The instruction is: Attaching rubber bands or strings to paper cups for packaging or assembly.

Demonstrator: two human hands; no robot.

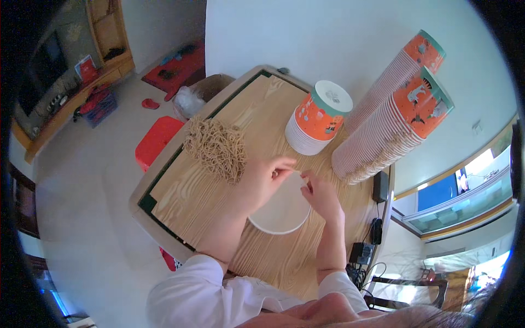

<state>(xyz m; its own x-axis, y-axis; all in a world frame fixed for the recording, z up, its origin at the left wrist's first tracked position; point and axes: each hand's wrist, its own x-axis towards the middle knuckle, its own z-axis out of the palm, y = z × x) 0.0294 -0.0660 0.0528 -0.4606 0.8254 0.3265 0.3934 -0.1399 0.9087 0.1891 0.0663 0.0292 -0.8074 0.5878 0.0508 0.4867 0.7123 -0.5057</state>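
Observation:
My left hand (269, 174) and my right hand (318, 192) meet above a white round paper cup (280, 214) standing on the wooden table (197, 202). The fingertips of both hands pinch something thin and pale, like a string, at the cup's far rim; it is too small to identify. A pile of tan twine handles (216, 146) lies just left of my left hand.
A short stack of orange-and-white paper cups (317, 117) stands upside down behind my hands. Two long stacks of the same cups (391, 117) lean against the wall at right. A red stool (157, 139) sits by the table's left edge; chargers and cables (377, 229) lie at right.

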